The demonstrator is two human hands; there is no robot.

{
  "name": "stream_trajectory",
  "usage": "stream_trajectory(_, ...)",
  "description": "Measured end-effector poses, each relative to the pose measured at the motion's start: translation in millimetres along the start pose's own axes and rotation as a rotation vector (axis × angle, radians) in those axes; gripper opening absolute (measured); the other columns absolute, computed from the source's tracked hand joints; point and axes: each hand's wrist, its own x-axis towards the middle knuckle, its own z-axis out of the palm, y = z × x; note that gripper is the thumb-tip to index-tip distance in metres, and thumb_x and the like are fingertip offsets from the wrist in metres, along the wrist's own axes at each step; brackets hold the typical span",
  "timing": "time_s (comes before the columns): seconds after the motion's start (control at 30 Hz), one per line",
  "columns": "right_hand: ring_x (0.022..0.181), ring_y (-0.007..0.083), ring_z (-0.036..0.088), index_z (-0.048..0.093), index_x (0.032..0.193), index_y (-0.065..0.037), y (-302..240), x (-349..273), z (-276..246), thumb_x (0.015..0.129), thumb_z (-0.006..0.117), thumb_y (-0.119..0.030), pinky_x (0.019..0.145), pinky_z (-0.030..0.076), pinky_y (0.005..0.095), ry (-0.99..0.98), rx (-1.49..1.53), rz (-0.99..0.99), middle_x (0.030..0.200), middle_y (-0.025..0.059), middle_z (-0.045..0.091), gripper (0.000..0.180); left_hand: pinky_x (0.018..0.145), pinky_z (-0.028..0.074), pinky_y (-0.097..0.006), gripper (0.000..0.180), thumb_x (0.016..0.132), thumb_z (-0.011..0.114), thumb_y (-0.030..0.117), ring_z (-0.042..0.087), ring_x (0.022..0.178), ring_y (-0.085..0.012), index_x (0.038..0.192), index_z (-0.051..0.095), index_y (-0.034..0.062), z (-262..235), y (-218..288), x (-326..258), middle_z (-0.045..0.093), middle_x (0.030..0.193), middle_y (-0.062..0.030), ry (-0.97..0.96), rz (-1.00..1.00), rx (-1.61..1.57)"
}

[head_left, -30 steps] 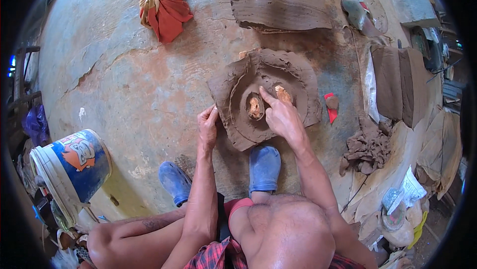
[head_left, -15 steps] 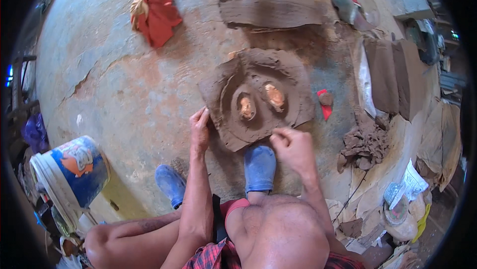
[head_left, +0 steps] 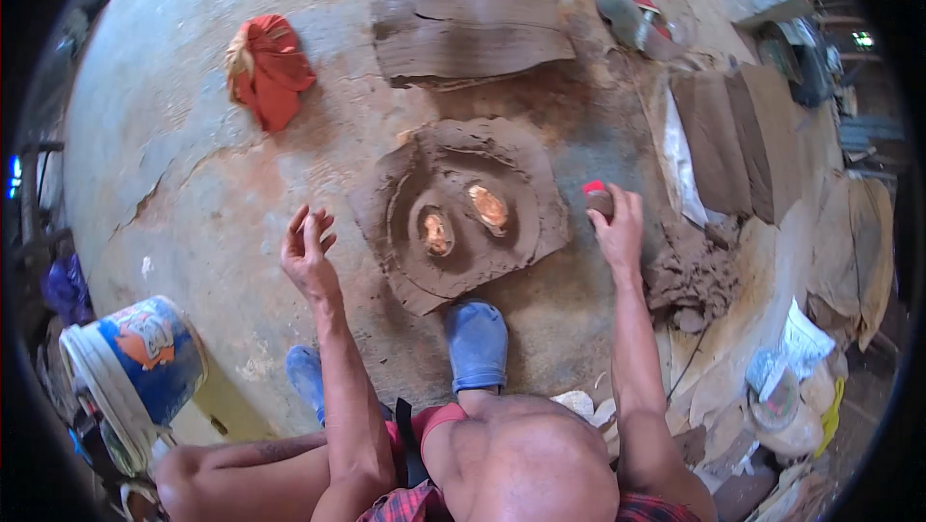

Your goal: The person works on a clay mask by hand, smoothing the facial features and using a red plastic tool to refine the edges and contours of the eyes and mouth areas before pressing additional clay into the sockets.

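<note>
The empty left hand, fingers loosely curled, is near the clay slab's left edge. The right hand half-curls round a red-and-brown lump, grip unclear.

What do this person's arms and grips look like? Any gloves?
No gloves: the left grip and right grip are bare, with slim fingers. Both forearms are bare too, with no watch in sight. Red-and-black checked cloth shows lower down.
</note>
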Motion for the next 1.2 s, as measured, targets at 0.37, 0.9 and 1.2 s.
stream_trajectory(0.37, 0.116, 0.028, 0.065, 0.069, 0.129, 0.004, -149, -54, -69, 0.097, 0.077, -0.017, 0.098, 0.055, 0.0424, 0.331, 0.815, 0.204, 0.129, 0.0141, 0.064, 0.039, 0.115, 0.043, -0.041, 0.067, 0.108, 0.055, 0.044, 0.057, 0.134, -0.0272, 0.159, 0.039, 0.0039, 192, 94, -141, 0.059, 0.147, -0.017, -0.76, -0.379, -0.735)
stream_trajectory(0.9, 0.163, 0.0294, 0.008, 0.009, 0.168, -0.003, -150, -57, -74, 0.104, 0.02, -0.074, 0.131, 0.005, 0.0503, 0.058, 0.803, -0.176, 0.176, 0.0157, 0.011, 0.096, 0.131, 0.006, -0.041, 0.088, 0.111, 0.037, 0.056, 0.001, 0.162, -0.0251, 0.167, -0.013, 0.0099, 226, 62, -202, -0.004, 0.177, -0.0135, -1.221, -0.017, -0.582)
stream_trajectory(1.2, 0.163, 0.0267, -0.004, -0.003, 0.169, -0.011, -155, -56, -66, 0.105, 0.028, -0.068, 0.131, -0.003, 0.0452, -0.048, 0.913, -0.244, 0.177, 0.0127, -0.002, 0.091, 0.128, -0.01, -0.052, 0.101, 0.104, 0.038, 0.07, -0.015, 0.161, -0.0291, 0.168, -0.008, 0.0079, 227, 88, -185, -0.014, 0.176, -0.016, -1.1, 0.033, -0.754)
